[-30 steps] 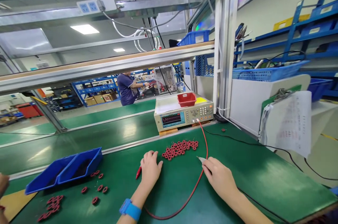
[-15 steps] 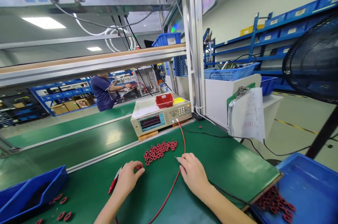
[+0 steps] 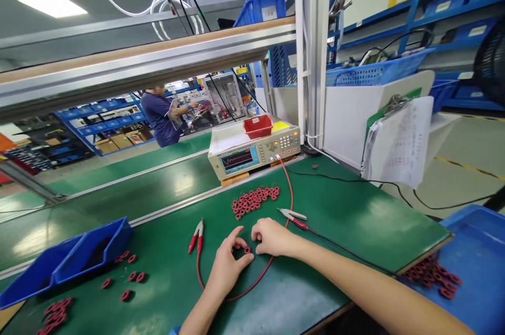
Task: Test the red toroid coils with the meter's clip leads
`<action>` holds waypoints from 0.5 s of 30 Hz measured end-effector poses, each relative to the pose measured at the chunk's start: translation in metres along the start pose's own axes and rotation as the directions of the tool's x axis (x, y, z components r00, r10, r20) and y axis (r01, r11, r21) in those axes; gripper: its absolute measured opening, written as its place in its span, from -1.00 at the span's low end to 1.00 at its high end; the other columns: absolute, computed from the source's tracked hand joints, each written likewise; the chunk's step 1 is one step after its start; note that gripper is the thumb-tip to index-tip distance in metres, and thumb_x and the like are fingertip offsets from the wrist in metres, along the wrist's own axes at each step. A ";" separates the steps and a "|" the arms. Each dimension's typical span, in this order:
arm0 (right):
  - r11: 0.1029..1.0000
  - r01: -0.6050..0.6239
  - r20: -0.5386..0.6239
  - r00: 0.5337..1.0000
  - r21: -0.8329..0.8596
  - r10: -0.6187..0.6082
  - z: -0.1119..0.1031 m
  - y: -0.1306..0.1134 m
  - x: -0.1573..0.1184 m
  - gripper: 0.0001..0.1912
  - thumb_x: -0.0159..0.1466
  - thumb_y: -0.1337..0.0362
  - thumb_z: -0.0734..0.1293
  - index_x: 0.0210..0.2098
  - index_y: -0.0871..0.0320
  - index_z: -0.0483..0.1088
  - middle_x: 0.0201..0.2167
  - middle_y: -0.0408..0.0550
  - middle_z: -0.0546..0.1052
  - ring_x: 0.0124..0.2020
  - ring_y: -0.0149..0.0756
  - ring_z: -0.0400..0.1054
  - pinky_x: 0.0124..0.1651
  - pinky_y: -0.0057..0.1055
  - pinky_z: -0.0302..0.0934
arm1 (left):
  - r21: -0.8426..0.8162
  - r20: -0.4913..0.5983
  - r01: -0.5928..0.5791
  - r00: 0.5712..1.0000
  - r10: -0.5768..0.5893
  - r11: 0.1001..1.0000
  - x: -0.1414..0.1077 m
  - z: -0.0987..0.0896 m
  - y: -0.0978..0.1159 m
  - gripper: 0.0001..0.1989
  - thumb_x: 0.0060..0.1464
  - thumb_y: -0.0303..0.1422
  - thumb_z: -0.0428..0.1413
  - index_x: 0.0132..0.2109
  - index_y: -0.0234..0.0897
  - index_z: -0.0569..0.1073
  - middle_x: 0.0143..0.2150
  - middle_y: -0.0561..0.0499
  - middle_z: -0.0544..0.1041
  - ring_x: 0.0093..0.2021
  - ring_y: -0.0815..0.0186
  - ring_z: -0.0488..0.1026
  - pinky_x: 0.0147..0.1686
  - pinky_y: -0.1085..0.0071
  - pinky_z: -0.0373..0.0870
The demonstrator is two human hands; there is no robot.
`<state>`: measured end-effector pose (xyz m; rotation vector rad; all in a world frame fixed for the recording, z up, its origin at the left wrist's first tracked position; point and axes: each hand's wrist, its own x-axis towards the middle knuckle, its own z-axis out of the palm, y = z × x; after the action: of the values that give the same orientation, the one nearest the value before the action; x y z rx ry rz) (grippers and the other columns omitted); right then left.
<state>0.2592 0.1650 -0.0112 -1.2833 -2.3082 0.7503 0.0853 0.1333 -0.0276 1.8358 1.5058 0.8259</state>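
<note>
One small red ring coil (image 3: 247, 250) sits on the green bench top (image 3: 339, 219) between my two hands. My left hand (image 3: 228, 260) and my right hand (image 3: 271, 236) both pinch it with their fingertips. A cluster of several red ring coils (image 3: 254, 200) lies just beyond. Two red-handled test clips lie loose on the bench: one clip (image 3: 196, 235) to the left of my left hand, the other clip (image 3: 292, 215) beyond my right hand. A red lead (image 3: 290, 188) runs from them to the beige meter (image 3: 254, 155).
A blue double bin (image 3: 65, 260) stands at the left with loose coils (image 3: 130, 274) in front. Another blue bin (image 3: 469, 261) with coils is at the right edge. A clipboard with papers (image 3: 400, 140) hangs at the right. A person stands far behind the conveyor (image 3: 118, 188).
Both hands have let go of the test clips, which now lie on the bench. My hands came together on one red ring coil. The camera tilted down and swung left again.
</note>
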 end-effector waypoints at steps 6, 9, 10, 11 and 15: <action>0.985 0.031 0.092 0.995 0.169 -0.047 0.008 0.003 0.016 -0.66 -0.14 0.34 0.51 -0.33 0.17 0.50 -0.47 -0.24 0.44 -0.49 -0.49 0.28 -0.46 -0.59 0.11 | -0.093 0.002 0.025 1.000 -0.025 0.995 -0.004 0.001 -0.001 -0.24 -0.17 -0.41 0.18 0.23 -0.27 0.14 -0.33 0.06 0.53 -0.25 0.25 0.45 -0.06 0.27 0.29; 0.982 0.013 0.047 0.999 0.190 -0.022 0.011 0.000 0.013 -0.78 -0.05 0.32 0.48 -0.38 0.17 0.47 -0.50 -0.24 0.41 -0.48 -0.49 0.26 -0.45 -0.58 0.08 | -0.106 0.012 0.050 0.999 -0.049 0.993 -0.003 -0.001 0.002 -0.18 -0.20 -0.46 0.18 0.25 -0.28 0.10 -0.31 0.07 0.56 -0.20 0.23 0.46 0.05 0.22 0.19; 0.983 0.003 0.028 1.000 0.185 -0.009 0.012 -0.001 0.012 -0.82 -0.04 0.32 0.47 -0.41 0.18 0.46 -0.50 -0.24 0.39 -0.48 -0.48 0.24 -0.45 -0.57 0.07 | -0.110 0.014 0.064 0.998 -0.063 0.992 -0.003 -0.001 0.003 -0.17 -0.22 -0.48 0.18 0.25 -0.27 0.10 -0.31 0.07 0.56 -0.18 0.23 0.46 0.08 0.20 0.16; 0.984 -0.005 0.011 1.000 0.176 0.003 0.013 -0.002 0.011 -0.84 -0.04 0.32 0.46 -0.43 0.18 0.45 -0.51 -0.23 0.38 -0.48 -0.47 0.23 -0.44 -0.56 0.06 | -0.114 0.015 0.077 0.997 -0.076 0.990 -0.003 -0.001 0.004 -0.17 -0.23 -0.50 0.18 0.25 -0.26 0.10 -0.31 0.07 0.57 -0.17 0.22 0.46 0.11 0.19 0.13; 0.991 -0.014 -0.016 1.000 0.135 0.016 0.021 -0.004 0.011 -0.86 -0.03 0.30 0.46 -0.48 0.15 0.44 -0.50 -0.23 0.36 -0.48 -0.46 0.19 -0.44 -0.54 0.00 | -0.120 0.006 0.106 0.994 -0.106 0.987 -0.002 -0.001 0.005 -0.14 -0.26 -0.53 0.20 0.24 -0.28 0.12 -0.30 0.06 0.58 -0.14 0.20 0.46 0.11 0.20 0.12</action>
<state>0.2389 0.1674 -0.0235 -1.2435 -2.1955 0.8805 0.0870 0.1309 -0.0229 1.6538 1.5068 0.8468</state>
